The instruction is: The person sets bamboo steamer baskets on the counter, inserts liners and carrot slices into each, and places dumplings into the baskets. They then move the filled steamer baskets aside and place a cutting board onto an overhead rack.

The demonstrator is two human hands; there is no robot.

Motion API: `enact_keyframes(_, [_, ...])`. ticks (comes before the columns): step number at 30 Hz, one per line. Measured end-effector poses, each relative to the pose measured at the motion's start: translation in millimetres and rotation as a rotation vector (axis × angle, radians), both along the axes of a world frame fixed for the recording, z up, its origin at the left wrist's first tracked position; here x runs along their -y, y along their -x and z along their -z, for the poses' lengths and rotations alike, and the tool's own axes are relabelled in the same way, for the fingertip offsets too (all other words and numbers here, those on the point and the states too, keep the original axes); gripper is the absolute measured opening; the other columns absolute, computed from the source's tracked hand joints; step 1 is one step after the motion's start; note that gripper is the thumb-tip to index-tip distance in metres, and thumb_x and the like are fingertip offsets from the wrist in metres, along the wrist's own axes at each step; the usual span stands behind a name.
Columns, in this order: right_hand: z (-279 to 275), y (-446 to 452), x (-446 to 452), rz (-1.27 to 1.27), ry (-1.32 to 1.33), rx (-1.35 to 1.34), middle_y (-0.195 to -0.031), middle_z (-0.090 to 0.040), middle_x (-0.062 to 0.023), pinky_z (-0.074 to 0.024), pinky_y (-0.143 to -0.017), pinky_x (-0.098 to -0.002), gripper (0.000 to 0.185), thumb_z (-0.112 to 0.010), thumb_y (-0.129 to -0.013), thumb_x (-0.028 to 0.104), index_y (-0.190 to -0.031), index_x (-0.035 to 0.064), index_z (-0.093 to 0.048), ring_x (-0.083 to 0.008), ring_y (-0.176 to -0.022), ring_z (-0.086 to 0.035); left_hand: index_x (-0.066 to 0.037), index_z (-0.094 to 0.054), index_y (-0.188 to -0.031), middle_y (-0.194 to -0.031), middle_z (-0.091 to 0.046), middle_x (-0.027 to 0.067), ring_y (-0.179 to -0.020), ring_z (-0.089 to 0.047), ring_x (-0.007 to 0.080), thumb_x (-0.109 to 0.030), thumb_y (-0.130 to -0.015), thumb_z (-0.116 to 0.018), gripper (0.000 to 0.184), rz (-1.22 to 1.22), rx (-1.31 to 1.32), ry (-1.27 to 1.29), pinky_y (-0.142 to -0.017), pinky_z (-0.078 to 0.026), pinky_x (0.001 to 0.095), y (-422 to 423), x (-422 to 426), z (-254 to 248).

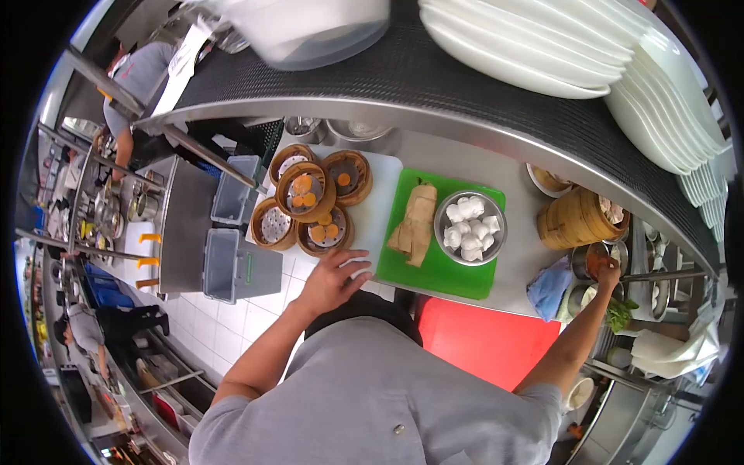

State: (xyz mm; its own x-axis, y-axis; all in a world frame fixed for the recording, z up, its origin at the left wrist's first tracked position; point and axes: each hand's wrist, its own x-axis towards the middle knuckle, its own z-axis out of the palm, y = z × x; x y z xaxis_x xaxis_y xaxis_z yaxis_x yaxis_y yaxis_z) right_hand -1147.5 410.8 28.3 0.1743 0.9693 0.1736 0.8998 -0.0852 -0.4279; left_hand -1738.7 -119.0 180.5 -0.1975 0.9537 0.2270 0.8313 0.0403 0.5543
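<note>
Left hand [333,283] is empty, its grip loose and fairly wide, fingers a bit curled just beside the lowest of the small steamer baskets [346,235]. Can't tell if it's touching the white board [376,186] they sit on. One basket is stacked on top of the others, and three of them have round orange pieces [302,184] on the liners.

Right hand [607,273] is way over on the other side, at a metal container [580,264] with orange-red stuff in it. The fingertips are hidden, so no clue how wide that grip is or whether it's holding anything. A big bamboo steamer [570,221] and a blue cloth [550,291] are near it.

Between the hands, the green board [387,265] on the worktop [525,221] has a brown wrapped bundle [419,221] beside a metal bowl [442,213] of white dumplings [470,242].
</note>
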Motion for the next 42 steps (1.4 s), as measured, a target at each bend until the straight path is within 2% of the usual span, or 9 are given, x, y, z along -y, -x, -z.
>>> enact_keyframes(1, [10.9,-16.4,-2.9,-0.010,-0.004,0.014,-0.108,-0.075,-0.0164,-0.0551,-0.086,-0.0439,0.030,-0.071,-0.086,0.019,-0.114,0.0068,-0.074,-0.0352,-0.099,-0.072,-0.008,-0.074,-0.105,-0.121,-0.069,0.0083,-0.107,-0.063,0.0314,-0.017,-0.089,-0.075,0.019,-0.042,0.027,-0.010,-0.094,-0.050,0.0426,3.7,3.6,0.5])
enact_keyframes(3, [35.5,-58.1,-17.7,0.115,-0.170,-0.748,-0.115,-0.071,-0.0142,-0.0558,-0.086,-0.0393,0.032,-0.071,-0.091,0.011,-0.122,0.0030,-0.067,-0.0284,-0.104,-0.069,-0.009,-0.073,-0.106,-0.120,-0.069,0.0086,-0.106,-0.064,0.0313,-0.017,-0.088,-0.075,0.020,-0.133,0.058,-0.022,-0.095,-0.049,0.0441,9.7,12.4,4.2])
enact_keyframes(6, [-43.6,8.3,73.0,0.075,-0.330,-1.287,-0.117,-0.068,-0.0134,-0.0547,-0.089,-0.0353,0.029,-0.071,-0.094,0.008,-0.122,0.0011,-0.065,-0.0217,-0.109,-0.064,-0.007,-0.072,-0.106,-0.119,-0.068,0.0106,-0.106,-0.063,0.0325,-0.016,-0.087,-0.075,0.021,-0.343,-0.057,-0.067,-0.095,-0.048,0.0440,34.5,25.6,18.6])
enact_keyframes(13, [-118.1,350.3,233.5,-0.525,0.371,-1.438,-0.119,-0.068,-0.0042,-0.0543,-0.080,-0.0299,0.034,-0.073,-0.095,0.023,-0.124,0.0083,-0.064,-0.0151,-0.107,-0.065,-0.006,-0.068,-0.118,-0.144,-0.051,0.0151,-0.129,-0.047,0.0414,-0.019,-0.080,-0.081,0.043,-0.643,-0.218,-0.048,-0.104,-0.043,0.0504,112.1,15.7,53.0])
enact_keyframes(17, [-105.5,539.4,260.0,-0.759,1.002,-1.400,-0.115,-0.066,-0.0065,-0.0532,-0.080,-0.0287,0.041,-0.068,-0.099,0.025,-0.132,0.0020,-0.059,-0.0163,-0.100,-0.064,-0.004,-0.073,-0.107,-0.146,-0.049,0.0141,-0.131,-0.046,0.0432,-0.016,-0.080,-0.082,0.031,-0.588,-0.162,-0.119,-0.108,-0.043,0.0514,137.1,24.9,77.0])
enact_keyframes(27, [-44.3,733.5,291.8,-1.371,0.320,0.245,-0.081,-0.072,-0.0153,-0.0533,-0.074,-0.0363,0.041,-0.080,-0.083,0.044,-0.089,0.0039,-0.077,-0.0227,-0.079,-0.069,-0.005,-0.073,-0.103,-0.141,-0.052,0.0138,-0.137,-0.047,0.0390,-0.007,-0.076,-0.086,0.030,-0.595,-0.083,-0.258,-0.100,-0.058,0.0468,147.7,112.2,42.2])
enact_keyframes(32, [-53.0,726.5,272.1,-1.295,0.584,-0.057,-0.085,-0.073,-0.0102,-0.0562,-0.079,-0.0328,0.033,-0.078,-0.088,0.034,-0.098,0.0030,-0.076,-0.0191,-0.085,-0.071,-0.006,-0.071,-0.107,-0.142,-0.048,0.0137,-0.142,-0.041,0.0405,-0.004,-0.078,-0.084,0.031,-0.676,0.067,-0.235,-0.107,-0.055,0.0475,138.3,145.9,35.6])
enact_keyframes(34, [-45.5,720.2,259.3,-1.148,1.005,-0.667,-0.091,-0.073,-0.0078,-0.0579,-0.080,-0.0298,0.023,-0.070,-0.095,0.018,-0.110,0.0006,-0.071,-0.0167,-0.086,-0.071,-0.005,-0.071,-0.108,-0.143,-0.047,0.0136,-0.143,-0.040,0.0410,-0.004,-0.078,-0.084,0.032,-0.681,0.100,-0.234,-0.109,-0.053,0.0487,135.8,152.2,37.6])
enact_keyframes(42, [-20.1,738.0,265.9,-1.170,0.649,-0.310,-0.091,-0.072,-0.0096,-0.0574,-0.075,-0.0288,0.024,-0.067,-0.089,-0.001,-0.112,-0.0045,-0.067,-0.0159,-0.083,-0.071,-0.005,-0.072,-0.106,-0.140,-0.051,0.0142,-0.140,-0.043,0.0423,-0.003,-0.076,-0.085,0.032,-0.660,0.063,-0.257,-0.105,-0.055,0.0492,137.1,145.9,38.2])
